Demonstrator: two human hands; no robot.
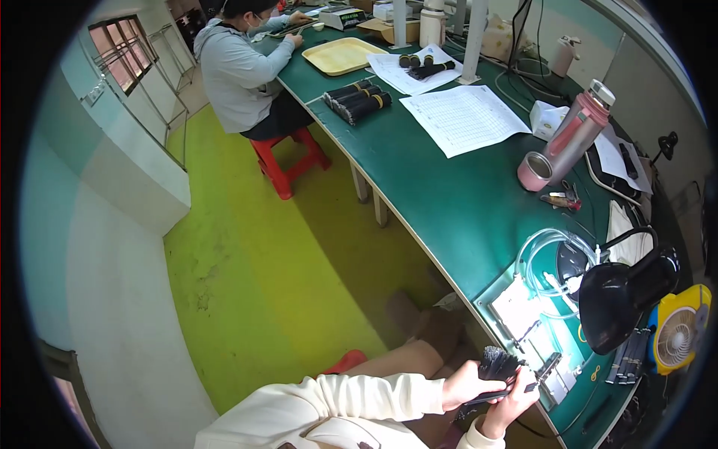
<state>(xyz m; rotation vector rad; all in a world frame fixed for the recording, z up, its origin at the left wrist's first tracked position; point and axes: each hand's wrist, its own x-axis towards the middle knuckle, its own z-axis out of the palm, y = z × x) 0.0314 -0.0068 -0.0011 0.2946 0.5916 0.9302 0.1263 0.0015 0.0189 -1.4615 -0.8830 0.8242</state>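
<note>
At the table's near edge, my left hand is closed around a bundle of thin black wires, its frayed-looking ends fanning upward. My right hand grips the same bundle from the other side, fingers bent around its lower part. Just beyond my hands lies a metal fixture with small clamps, brightly lit by a black desk lamp. A coil of clear tubing rests at the fixture's far end. More black bundles lie right of the fixture.
On the green table stand a pink thermos, its cup and a yellow-blue fan. Farther off are printed sheets, banded black bundles and a yellow tray. Another person sits on a red stool.
</note>
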